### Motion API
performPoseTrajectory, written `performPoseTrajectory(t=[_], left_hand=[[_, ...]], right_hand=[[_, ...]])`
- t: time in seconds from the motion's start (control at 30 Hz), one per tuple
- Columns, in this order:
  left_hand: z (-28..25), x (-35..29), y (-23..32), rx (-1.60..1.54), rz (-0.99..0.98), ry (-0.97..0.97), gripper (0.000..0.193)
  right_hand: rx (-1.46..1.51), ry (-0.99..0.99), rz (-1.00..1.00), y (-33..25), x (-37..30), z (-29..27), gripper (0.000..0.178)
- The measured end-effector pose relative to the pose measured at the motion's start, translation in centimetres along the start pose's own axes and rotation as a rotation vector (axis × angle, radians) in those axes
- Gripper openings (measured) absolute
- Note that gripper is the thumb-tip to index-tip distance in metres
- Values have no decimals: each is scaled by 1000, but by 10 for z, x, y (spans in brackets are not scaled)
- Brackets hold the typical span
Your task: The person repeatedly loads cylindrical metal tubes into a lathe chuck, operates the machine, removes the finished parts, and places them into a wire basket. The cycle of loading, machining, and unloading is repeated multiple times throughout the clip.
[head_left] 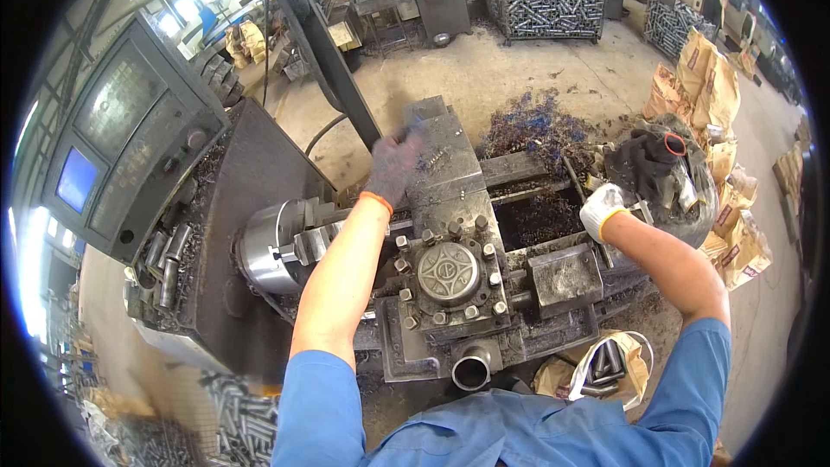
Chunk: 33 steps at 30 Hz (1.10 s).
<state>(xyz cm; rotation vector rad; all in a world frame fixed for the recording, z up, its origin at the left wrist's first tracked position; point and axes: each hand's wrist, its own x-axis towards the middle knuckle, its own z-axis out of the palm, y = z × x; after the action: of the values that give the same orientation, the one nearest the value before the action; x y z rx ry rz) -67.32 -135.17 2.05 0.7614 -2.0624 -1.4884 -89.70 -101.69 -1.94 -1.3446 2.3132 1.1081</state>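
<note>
My left hand (393, 164), in a dark stained glove with an orange cuff, reaches over the far part of the lathe's metal slide (445, 160). Motion smears its fingers, and I cannot make out whether anything is in them. My right hand (603, 210), in a pale glove with a yellow cuff, is closed around a thin metal rod (572, 175) beside the chip-filled lathe bed. Between my arms sits the round-capped tool post (448, 274), ringed with several square-headed bolts. Left of it is the shiny chuck (266, 246), partly behind my left forearm.
A control panel (130, 138) with a lit screen stands at left, with metal cylinders (169, 268) below it. Metal chips (536, 130) heap behind the bed. Dark cloth (648, 164) lies at the right end, near paper sacks (713, 86). A bucket of parts (635, 372) stands near me.
</note>
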Motion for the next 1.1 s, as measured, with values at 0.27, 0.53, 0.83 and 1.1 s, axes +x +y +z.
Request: performPoseTrajectory(t=[0.27, 0.53, 0.83, 1.1], left_hand=[[-81, -83, 0, 1355, 61, -393, 72], [-55, -105, -61, 1504, 309, 6, 41], [-60, -103, -72, 1561, 364, 8, 42], [-58, -99, -73, 1540, 421, -5, 34]], right_hand=[[98, 243, -183, 19, -11, -70, 21], [551, 498, -604, -120, 46, -160, 35], [594, 497, -690, -143, 69, -144, 36], [612, 523, -776, -142, 82, -144, 33]])
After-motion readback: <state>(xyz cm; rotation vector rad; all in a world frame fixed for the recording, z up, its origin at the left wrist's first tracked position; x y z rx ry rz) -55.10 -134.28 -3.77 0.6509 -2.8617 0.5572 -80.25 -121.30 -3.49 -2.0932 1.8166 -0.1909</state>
